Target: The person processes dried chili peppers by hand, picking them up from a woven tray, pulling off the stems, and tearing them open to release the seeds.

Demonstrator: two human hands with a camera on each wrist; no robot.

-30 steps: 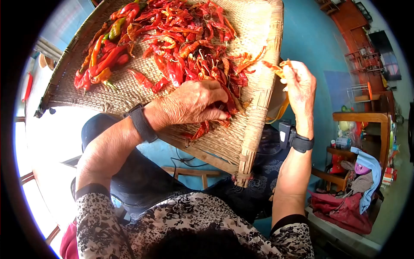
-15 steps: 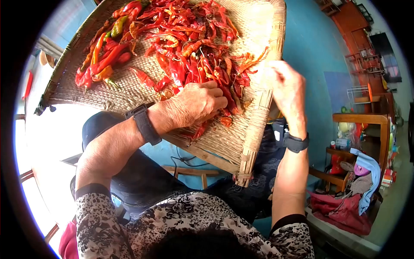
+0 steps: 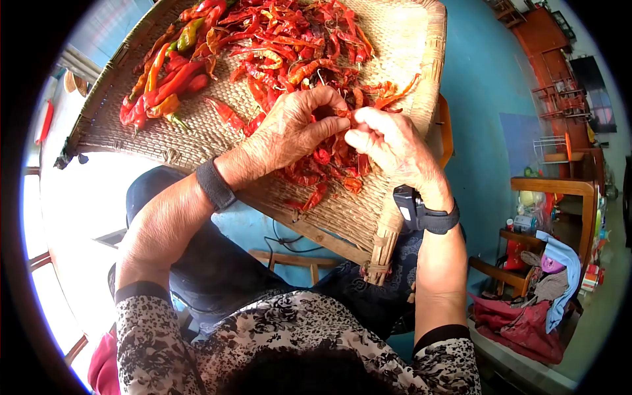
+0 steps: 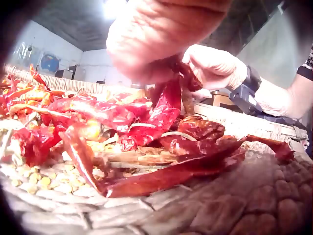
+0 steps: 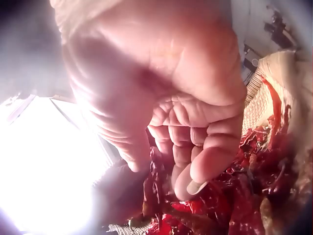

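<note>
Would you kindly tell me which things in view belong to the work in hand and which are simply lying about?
Apparently part of the work:
- heap of red chillies
- larger peppers at the tray's left
- woven tray beneath them

Apparently just lying about:
- light-blue cloth
- maroon cloth
- wooden chair

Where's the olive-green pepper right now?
In the head view, the olive-green pepper lies toward the upper left of the woven tray, among red peppers.
</note>
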